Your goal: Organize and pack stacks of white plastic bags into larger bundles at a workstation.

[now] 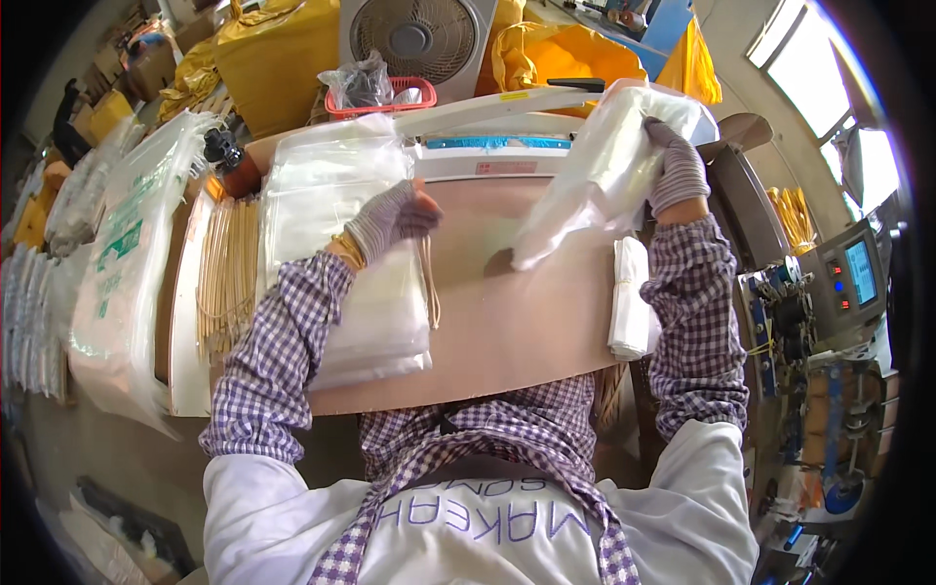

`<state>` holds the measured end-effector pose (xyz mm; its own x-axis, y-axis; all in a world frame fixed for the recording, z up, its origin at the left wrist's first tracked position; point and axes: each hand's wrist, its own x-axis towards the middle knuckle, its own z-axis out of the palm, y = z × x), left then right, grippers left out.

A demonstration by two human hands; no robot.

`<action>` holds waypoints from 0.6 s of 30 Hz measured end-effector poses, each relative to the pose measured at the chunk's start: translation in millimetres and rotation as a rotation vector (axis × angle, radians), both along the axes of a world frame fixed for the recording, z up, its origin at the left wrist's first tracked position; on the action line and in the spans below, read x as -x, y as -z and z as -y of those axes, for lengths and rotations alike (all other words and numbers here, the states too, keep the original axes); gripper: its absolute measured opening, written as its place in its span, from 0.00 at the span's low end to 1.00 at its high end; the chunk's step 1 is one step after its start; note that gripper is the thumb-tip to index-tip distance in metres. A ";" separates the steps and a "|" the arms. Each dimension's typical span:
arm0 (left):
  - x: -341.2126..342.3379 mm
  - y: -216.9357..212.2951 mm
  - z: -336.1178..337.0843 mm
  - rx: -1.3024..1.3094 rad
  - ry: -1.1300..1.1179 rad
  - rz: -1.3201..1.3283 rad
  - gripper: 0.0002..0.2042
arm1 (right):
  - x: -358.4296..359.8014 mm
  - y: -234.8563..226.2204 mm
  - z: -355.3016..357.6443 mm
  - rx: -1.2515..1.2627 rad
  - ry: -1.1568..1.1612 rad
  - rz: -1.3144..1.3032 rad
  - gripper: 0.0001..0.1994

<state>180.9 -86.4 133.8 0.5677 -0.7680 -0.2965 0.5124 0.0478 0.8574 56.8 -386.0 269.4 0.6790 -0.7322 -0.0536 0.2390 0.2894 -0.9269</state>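
My right hand, in a grey striped glove with bare fingertips, grips a clear plastic bag by its far right part. The bag hangs tilted above the brown work board, its lower corner pointing left. Over a stack of clear plastic bags is my left hand, gloved the same way and closed. A thin loop of beige cord hangs down from its fingers. Left of the stack lies a bundle of beige cords. A rolled white bundle rests near my right forearm.
A bag sealer with a long arm spans the board's far side. Behind it stand a red basket and a fan. A dark brown bottle is at far left. Machinery with a control panel stands at right.
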 end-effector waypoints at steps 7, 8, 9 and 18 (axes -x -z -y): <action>127.7 -32.2 67.5 0.399 0.305 -0.438 0.56 | 4.3 11.7 -9.0 -0.059 -0.060 0.159 0.13; 132.2 -20.4 75.0 0.486 0.187 -0.575 0.58 | 11.2 14.1 -18.1 -0.059 -0.073 0.159 0.13; 132.1 -6.8 78.2 0.493 0.180 -0.575 0.58 | 25.6 17.3 -33.7 -0.028 -0.089 0.189 0.14; 142.2 84.8 102.7 0.253 -0.516 -0.609 0.23 | 198.6 148.1 -63.4 -0.097 0.199 -0.035 0.11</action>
<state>38.7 -189.1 49.0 0.6629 -0.5399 -0.5186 0.7433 0.5573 0.3699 -141.8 -322.6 121.3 0.5185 -0.8416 -0.1512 0.2683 0.3280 -0.9058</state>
